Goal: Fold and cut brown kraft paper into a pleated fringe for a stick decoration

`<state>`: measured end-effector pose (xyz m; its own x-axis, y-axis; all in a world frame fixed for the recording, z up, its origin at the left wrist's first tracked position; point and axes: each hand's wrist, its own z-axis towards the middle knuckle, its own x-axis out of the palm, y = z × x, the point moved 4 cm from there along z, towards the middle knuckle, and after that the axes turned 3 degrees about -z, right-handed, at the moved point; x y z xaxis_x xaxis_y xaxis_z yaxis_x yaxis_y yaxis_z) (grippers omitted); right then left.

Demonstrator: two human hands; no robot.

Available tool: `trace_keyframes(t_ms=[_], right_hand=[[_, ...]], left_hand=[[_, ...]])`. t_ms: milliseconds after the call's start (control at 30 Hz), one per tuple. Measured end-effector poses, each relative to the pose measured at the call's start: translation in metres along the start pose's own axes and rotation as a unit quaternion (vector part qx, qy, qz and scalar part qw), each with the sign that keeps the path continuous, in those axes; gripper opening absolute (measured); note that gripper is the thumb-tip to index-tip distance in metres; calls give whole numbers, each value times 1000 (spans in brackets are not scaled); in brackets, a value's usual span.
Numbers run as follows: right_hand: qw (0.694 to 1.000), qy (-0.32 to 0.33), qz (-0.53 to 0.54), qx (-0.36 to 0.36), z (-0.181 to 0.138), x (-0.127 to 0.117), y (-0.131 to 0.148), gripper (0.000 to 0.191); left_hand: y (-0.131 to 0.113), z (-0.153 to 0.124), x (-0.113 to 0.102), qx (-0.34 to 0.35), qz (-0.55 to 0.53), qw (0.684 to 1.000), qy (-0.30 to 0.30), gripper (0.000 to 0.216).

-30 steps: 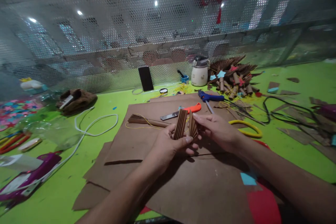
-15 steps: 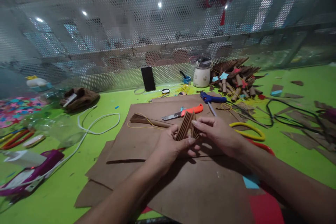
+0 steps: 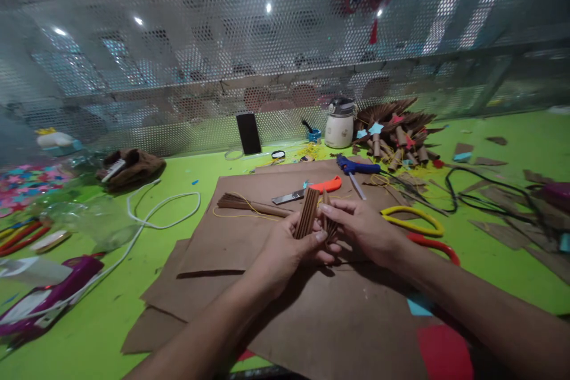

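A strip of brown paper folded into accordion pleats (image 3: pixel 308 214) is held up between both hands over the stacked brown sheets (image 3: pixel 214 249). My left hand (image 3: pixel 291 243) is closed around its left part, thumb across the lower edge. My right hand (image 3: pixel 350 222) pinches the right part, where the folds fan a little. Just beyond the fingers lies a utility knife (image 3: pixel 327 184) with an orange handle and its blade out. To the left rests a rolled brown paper stick (image 3: pixel 256 205) with a pleated end and yellow string; its right end is hidden behind my left hand.
A blue glue gun (image 3: pixel 358 166) and yellow-and-red-handled scissors (image 3: pixel 414 222) lie to the right. Behind stand a white bottle (image 3: pixel 339 127), a phone (image 3: pixel 248 133) and a heap of pleated paper pieces (image 3: pixel 396 130). A white cable (image 3: pixel 164 227) loops at left.
The left pleats have become narrower and more upright, pressed closer together. Both hands stay nearly in place; the whole view has shifted slightly.
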<state>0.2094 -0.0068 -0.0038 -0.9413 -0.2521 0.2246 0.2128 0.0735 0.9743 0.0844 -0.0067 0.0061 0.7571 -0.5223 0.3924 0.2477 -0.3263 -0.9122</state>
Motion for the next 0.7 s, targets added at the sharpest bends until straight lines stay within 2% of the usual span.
trace_keyframes(t_ms=[133,400,533,700], right_hand=[[1000,26,2,8,0,7,-3,36],[1000,12,27,8,0,12,-9,38],[998,-5,69,3,1,7,-4,30],[997,-41,68,-18,4,-5,5,27]], left_hand=[[2,1,-2,4,5,1000,-4,28],[6,1,-1,-5,-2,1000,-6,27],[3,2,-4,-8,12,1000,-14,38],[4,2,-10,-14,17,1000,-21,32]])
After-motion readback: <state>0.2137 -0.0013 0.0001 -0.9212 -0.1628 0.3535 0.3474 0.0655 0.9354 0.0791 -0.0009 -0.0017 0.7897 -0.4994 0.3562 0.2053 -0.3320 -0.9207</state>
